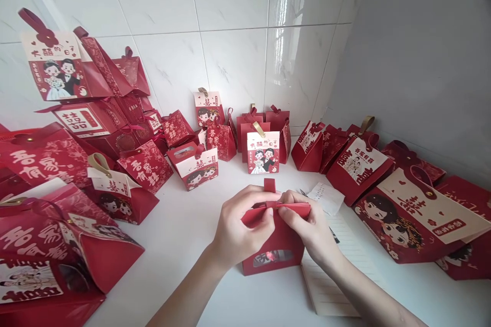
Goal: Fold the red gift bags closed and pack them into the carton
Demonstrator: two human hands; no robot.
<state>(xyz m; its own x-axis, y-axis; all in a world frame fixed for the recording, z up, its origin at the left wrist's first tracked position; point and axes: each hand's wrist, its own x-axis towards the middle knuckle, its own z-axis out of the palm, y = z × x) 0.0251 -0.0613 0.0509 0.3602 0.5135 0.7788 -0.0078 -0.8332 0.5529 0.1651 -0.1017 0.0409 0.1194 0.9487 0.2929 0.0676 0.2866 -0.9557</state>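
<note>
**A:** Forearms come in from 6 o'clock. L hand [238,230], what's it doing?

**B:** Pinching the top flap [293,209] of the small red gift box [278,245], thumb & fingers closed on the fold. R hand [307,227] is clamped on the same flap, right beside it.

**A:** Where's the box?

**B:** Upright on the white counter [184,230], approx centre, just ahead of the wrists. Red tab [269,185] sticks up at its 12. Clear window [273,257] low on the front w/ sth red inside, can't tell what.

**A:** Around it?

**B:** Lined notebook [326,286] at 4 o'clock, under the R wrist, against the box's side. Paper slip [326,196] at 2. Cartoon-couple box [263,152] at 12, near. Big flat-lying box [414,219] at 3, apart. More red boxes from 9 to 11, a tall stack [61,66] at 10 against the tiled wall [230,25].
</note>
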